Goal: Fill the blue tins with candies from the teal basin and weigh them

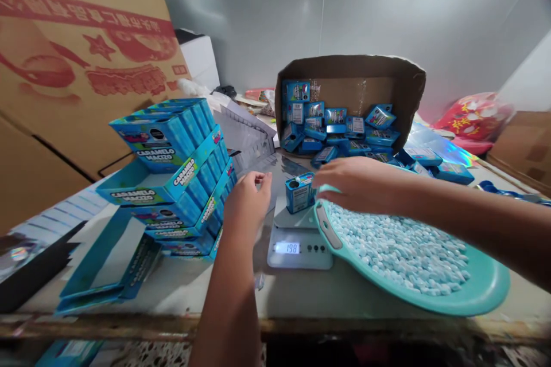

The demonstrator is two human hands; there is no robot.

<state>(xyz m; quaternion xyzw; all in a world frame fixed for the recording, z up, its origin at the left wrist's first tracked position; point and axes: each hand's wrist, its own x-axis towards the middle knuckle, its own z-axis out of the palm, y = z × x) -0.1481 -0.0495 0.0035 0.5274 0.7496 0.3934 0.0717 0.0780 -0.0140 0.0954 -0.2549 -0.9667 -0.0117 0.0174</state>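
My left hand [248, 199] hovers left of a kitchen scale [301, 249], its fingers curled in with nothing visible between them. On the scale's plate a small blue tin [300, 194] stands upright, its label facing me; the display reads 19.8. My right hand [350, 180] is beside the tin's upper right, over the rim of a turquoise basin [486, 289]. Its fingers point down and are closed together; what they hold, if anything, is hidden. Small pale-blue candies [400, 249] fill much of the basin.
Blue display trays [181, 183] packed with tins are stacked at the left, beside an empty tray [101, 264]. Behind the scale, an open cardboard box [350, 71] holds many blue tins, with more spilling out. A large carton [86, 57] rises at far left.
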